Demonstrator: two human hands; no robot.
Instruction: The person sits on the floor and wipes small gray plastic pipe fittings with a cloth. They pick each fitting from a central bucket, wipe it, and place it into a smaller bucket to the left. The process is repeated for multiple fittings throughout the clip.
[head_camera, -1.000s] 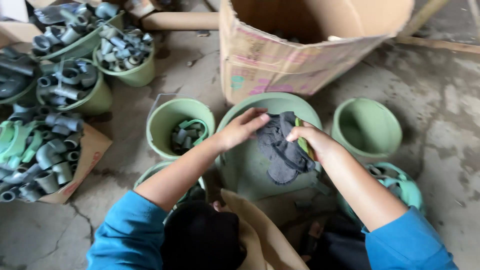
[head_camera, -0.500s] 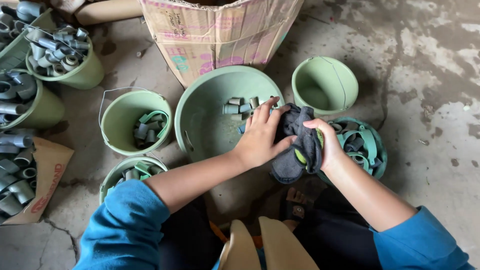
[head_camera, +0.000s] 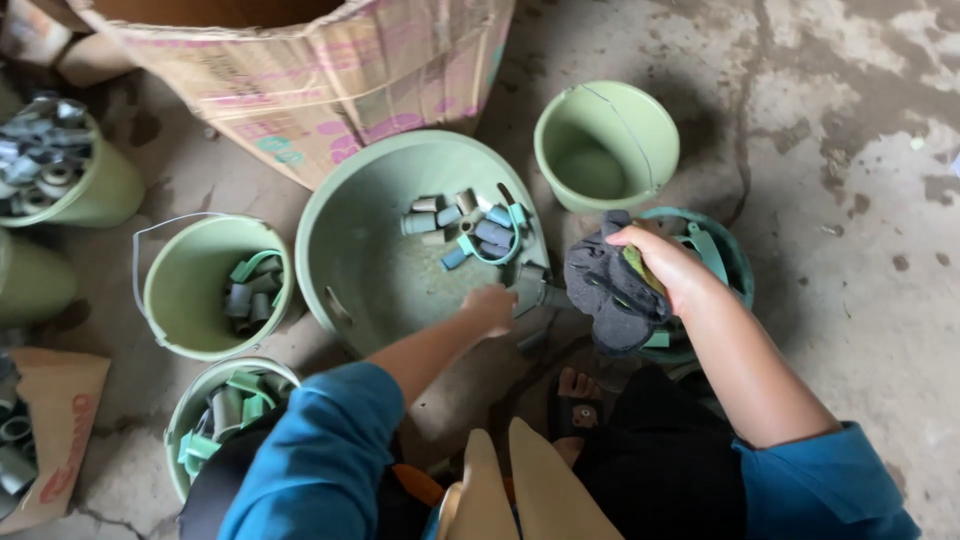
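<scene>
Basin (head_camera: 370, 270), wide and pale green, sits on the concrete floor (head_camera: 850, 200) in front of the seated person, tilted a little, with a small heap of short grey and blue pipe fittings (head_camera: 465, 225) and a green ring lying against its far wall. The left hand (head_camera: 492, 308) reaches over the near right rim of the basin, its grip clenched on a grey pipe piece (head_camera: 540, 295) that sticks out toward the right. The right hand (head_camera: 665, 265) is raised just beside the basin, its grip grasping a dark grey rag (head_camera: 605, 290), bunched and hanging down below the fingers; something yellowish-green shows between rag and palm, too hidden to tell what it is. The pipe piece ends just beside the rag; whether they touch I cannot tell.

Under the right hand stands a teal bucket (head_camera: 735, 265) holding green and grey parts. Beyond it is an empty-looking pale green bucket (head_camera: 610, 110) with a wire handle. To the left of the basin another green bucket (head_camera: 190, 300) holds a few grey and green fittings, and a third (head_camera: 190, 420), nearer the person's left sleeve, is fuller. A large cardboard box (head_camera: 320, 70) stands behind the basin, touching its far rim. At the left edge, another bucket (head_camera: 110, 190) is heaped with grey fittings.
</scene>
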